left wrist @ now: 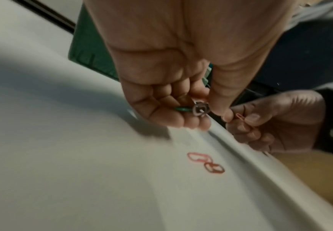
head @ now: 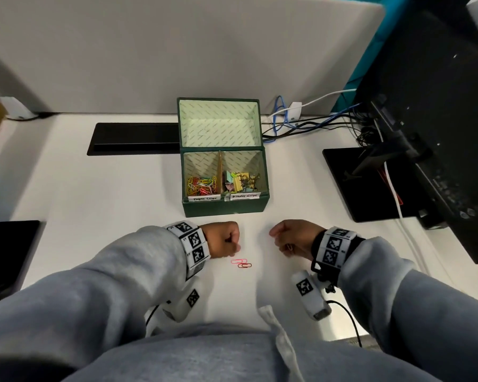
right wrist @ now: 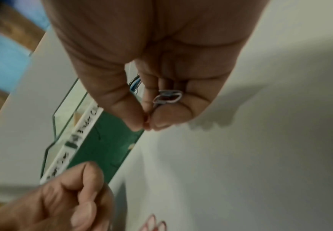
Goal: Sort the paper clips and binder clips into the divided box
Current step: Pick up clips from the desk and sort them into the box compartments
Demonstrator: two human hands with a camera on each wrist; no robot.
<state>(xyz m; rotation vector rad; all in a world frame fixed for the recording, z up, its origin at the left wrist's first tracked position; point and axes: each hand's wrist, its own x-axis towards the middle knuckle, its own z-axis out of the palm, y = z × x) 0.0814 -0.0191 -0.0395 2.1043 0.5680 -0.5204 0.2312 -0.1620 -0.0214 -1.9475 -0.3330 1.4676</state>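
Note:
The green divided box stands open ahead of me. Its left compartment holds coloured paper clips and its right one holds binder clips. Two linked paper clips, pink and red, lie on the white desk between my hands. My left hand is curled in a fist just left of them. In the left wrist view its fingers hold a green clip and a grey clip. My right hand pinches a pink clip with thumb and forefinger and keeps a silver clip in its curled fingers.
A monitor on a black base stands at the right with cables behind the box. A black slot cover lies at the back left. A dark pad sits at the left edge. The desk edge is close to my body.

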